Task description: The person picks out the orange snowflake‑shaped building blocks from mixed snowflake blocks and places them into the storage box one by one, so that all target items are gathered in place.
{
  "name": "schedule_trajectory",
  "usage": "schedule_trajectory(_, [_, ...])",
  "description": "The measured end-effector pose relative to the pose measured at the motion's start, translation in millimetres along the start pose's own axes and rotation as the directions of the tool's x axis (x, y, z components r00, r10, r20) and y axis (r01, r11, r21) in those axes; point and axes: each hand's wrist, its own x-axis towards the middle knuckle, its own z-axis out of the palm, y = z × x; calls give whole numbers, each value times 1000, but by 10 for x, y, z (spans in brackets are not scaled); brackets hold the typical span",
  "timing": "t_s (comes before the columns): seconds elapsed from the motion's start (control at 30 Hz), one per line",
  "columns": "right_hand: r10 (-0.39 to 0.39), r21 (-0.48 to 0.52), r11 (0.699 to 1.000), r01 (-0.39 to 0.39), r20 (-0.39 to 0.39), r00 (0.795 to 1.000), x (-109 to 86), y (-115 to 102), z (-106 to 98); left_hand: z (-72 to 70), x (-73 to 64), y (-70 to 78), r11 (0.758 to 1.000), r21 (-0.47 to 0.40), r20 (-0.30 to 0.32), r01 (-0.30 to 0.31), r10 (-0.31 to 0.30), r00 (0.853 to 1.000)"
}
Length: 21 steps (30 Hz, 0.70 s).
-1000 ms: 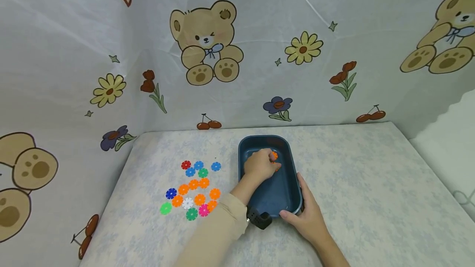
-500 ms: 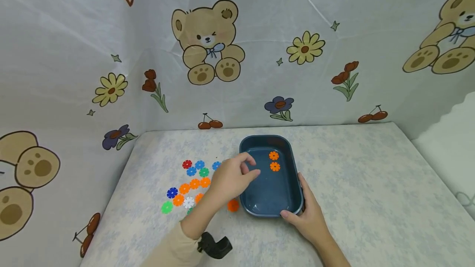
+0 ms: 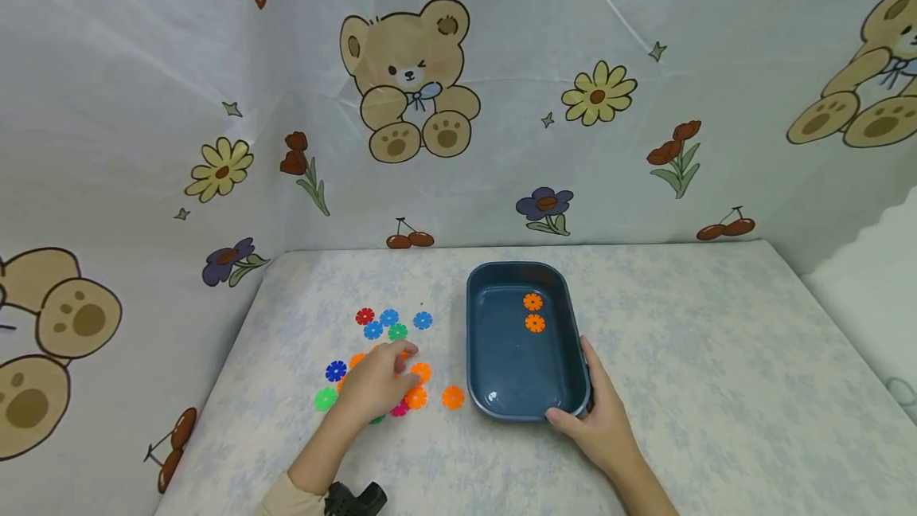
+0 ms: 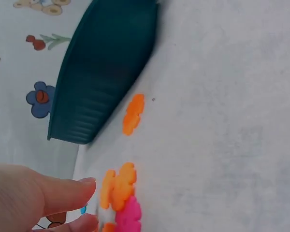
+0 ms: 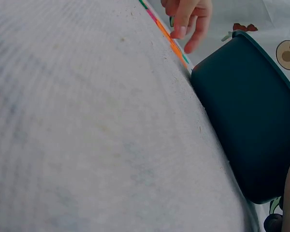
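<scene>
My left hand (image 3: 380, 381) is over the scattered flower-shaped plastic discs on the table, thumb and index finger apart with nothing between them. Beneath and around its fingertips lie orange discs (image 3: 420, 373) and a pink disc (image 4: 129, 215), some partly hidden by the hand. My right hand (image 3: 600, 428) grips the near right corner of a dark blue rectangular tub (image 3: 526, 373), its thumb on the rim and its fingers along the outer side. Two orange discs, one nearer (image 3: 535, 323) and one farther (image 3: 532, 302), lie inside the tub.
A lone orange disc (image 3: 453, 397) lies between the pile and the tub. Behind the left hand are a red disc (image 3: 364, 316), several blue discs (image 3: 389, 317) and a green disc (image 3: 397, 331). A bear-print cloth (image 3: 494, 205) hangs behind the table (image 3: 688, 325).
My left hand has come out of the tub and moved left over the discs. One orange disc now lies apart, beside the tub. The right hand keeps its grip.
</scene>
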Motion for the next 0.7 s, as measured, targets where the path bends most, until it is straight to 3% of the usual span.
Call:
schedule_trajectory(0.13, [4,-4,1000,-4,-2,1000,-5,21,-1,64,40,-74,1000,2,9,-16,16,1000])
schedule_trajectory(0.53, [-10,5,1000,10,-8,1000,-7,12,7,131,83,-113,998,-1,-14,-70,70,997])
schedule_trajectory(0.7, [-17,21,1000,17,-6,1000,-4,-2,3,75,70,-81,991,-95,7,-91,92,996])
